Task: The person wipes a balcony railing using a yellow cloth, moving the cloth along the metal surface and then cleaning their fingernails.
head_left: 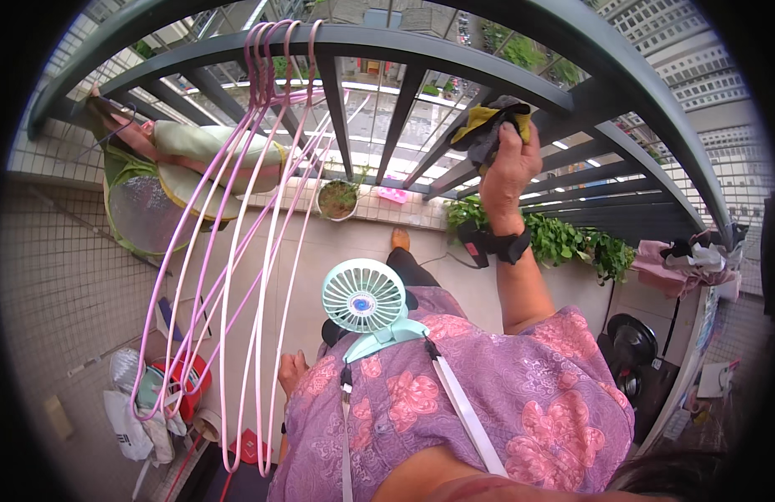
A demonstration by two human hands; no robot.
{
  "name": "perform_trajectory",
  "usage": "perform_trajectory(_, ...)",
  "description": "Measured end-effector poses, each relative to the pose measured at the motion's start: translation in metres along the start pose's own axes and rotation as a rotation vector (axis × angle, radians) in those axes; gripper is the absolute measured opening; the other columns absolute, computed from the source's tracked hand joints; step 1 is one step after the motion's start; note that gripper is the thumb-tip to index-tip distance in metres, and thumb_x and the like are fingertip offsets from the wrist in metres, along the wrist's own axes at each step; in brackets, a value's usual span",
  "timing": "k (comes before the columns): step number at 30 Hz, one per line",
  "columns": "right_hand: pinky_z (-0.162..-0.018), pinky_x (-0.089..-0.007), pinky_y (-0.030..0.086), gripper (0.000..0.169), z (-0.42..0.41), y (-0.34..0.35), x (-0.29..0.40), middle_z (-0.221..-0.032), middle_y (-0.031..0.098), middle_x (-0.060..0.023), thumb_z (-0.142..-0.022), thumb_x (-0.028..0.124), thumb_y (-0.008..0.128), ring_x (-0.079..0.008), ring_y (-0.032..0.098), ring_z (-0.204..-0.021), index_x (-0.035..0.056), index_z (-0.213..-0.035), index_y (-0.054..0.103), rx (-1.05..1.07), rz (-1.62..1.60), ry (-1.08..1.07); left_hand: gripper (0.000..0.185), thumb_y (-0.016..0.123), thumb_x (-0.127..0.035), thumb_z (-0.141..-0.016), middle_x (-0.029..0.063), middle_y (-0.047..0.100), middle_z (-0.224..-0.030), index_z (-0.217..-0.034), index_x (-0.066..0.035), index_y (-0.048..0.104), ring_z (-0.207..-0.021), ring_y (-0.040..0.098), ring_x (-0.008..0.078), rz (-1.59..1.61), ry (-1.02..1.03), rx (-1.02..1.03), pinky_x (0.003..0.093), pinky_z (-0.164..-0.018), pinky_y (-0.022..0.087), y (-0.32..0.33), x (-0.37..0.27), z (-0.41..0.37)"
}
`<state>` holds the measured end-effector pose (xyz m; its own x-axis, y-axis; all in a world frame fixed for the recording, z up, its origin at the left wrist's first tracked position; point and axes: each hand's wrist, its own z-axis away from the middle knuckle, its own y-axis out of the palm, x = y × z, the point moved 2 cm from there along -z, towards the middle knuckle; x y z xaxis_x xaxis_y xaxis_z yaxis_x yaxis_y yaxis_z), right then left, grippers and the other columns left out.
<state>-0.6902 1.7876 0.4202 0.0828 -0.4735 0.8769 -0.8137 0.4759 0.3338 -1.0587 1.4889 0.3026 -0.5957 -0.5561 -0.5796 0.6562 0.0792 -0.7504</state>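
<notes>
My right hand [509, 166] grips a bunched grey and yellow cloth [491, 128]. The cloth is at the dark metal balcony railing [425, 49], by its right-hand corner; whether it presses on the metal is hard to see. A black strap with a small device [481, 243] is around that wrist. Low at my side, my left hand [292, 370] is partly hidden by my patterned shirt, its fingers bent; what it may hold does not show. Several pink and purple clothes hangers [221, 251] hook over the railing's lower rail, left of the cloth.
A potted plant [338, 199] and a pink plastic item [392, 195] sit on the tiled ledge. Leafy plants [544, 235] grow below my right arm. A folded green fabric item [205, 147] leans at left. A mint handheld fan [363, 296] hangs on my chest. Bags and a red bucket [198, 383] stand lower left.
</notes>
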Motion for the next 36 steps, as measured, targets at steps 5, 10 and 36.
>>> perform_trajectory(5,-0.065,-0.0201,0.045,0.019,0.003,0.020,0.007,-0.085,0.058,-0.0012,-0.087,0.010,0.054,-0.0074,0.053,-0.071,-0.0025,-0.101,0.057,0.096,-0.042,0.079,0.019,0.054,-0.006,-0.087,0.0150,0.063,-0.101,-0.099,0.006,0.063,-0.092,0.063,0.0198,0.674,0.043,0.353,0.0309,-0.083,0.052,-0.019,-0.050,-0.047)
perform_trajectory(10,-0.072,-0.0243,0.051,0.024,0.014,0.033,0.024,-0.088,0.062,-0.0066,-0.087,0.009,0.054,-0.0132,0.062,-0.077,-0.0057,-0.105,0.056,0.152,0.134,-0.013,0.039,0.053,-0.010,-0.089,0.0237,0.048,-0.127,-0.122,0.009,0.047,-0.120,0.046,0.0365,1.449,-0.012,0.795,0.0470,-0.100,0.039,-0.024,-0.108,-0.062)
perform_trajectory(36,-0.058,-0.0340,0.049,0.020,0.210,0.099,-0.038,-0.083,0.060,-0.0116,-0.077,0.025,0.066,-0.0267,0.061,-0.068,0.0071,-0.086,0.070,1.547,0.284,-0.053,0.057,0.028,-0.049,-0.094,0.0133,0.033,-0.141,-0.133,-0.011,0.043,-0.127,0.032,0.0311,2.237,-0.225,0.707,0.0638,-0.098,0.026,0.035,-0.092,-0.041)
